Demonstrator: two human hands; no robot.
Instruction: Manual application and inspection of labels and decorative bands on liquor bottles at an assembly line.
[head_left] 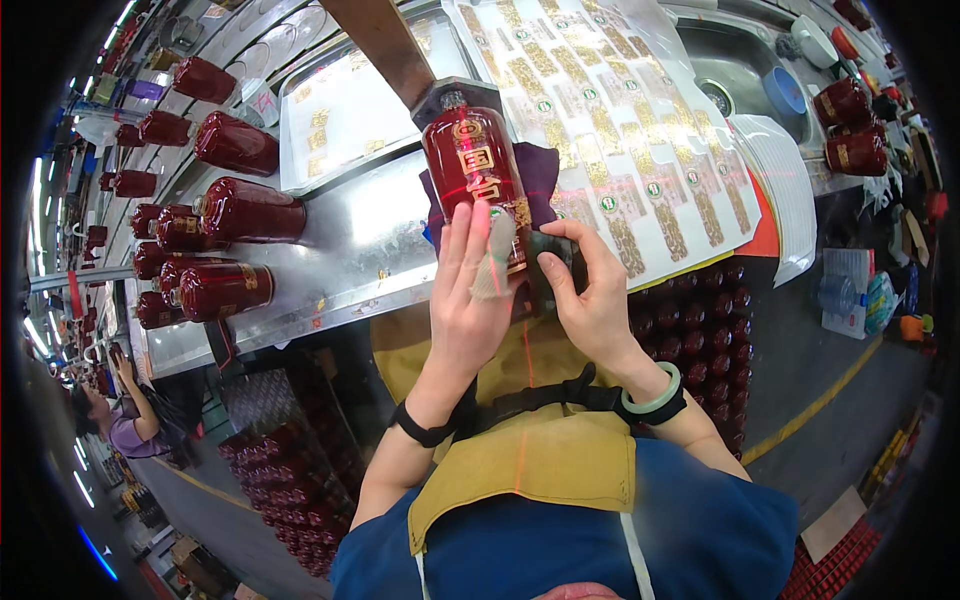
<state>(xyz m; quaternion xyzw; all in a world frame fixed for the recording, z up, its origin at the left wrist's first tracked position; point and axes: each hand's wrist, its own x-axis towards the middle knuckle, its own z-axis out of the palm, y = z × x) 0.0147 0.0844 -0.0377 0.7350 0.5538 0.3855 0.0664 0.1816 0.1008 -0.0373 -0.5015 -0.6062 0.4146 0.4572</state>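
Note:
A dark red glass bottle (468,150) with gold characters lies on a dark purple cloth (538,178), its neck pointing away from me against a metal bracket (385,45). My left hand (468,290) lies flat on the lower part of the bottle, fingers stretched out. A pale fabric cover (492,262) wraps one of its fingers. Beside the bottle's base, my right hand (595,300) curls its thumb and forefinger around a dark piece (557,258). What that piece is, and what its other fingers touch, is hidden.
Sheets of gold decals (620,130) spread to the right of the bottle. A shallow tray of water (345,120) with loose decals sits left of it. Several red bottles (250,210) lie along the left bench. A sink with a blue bowl (783,92) is far right. Another person (135,425) works at left.

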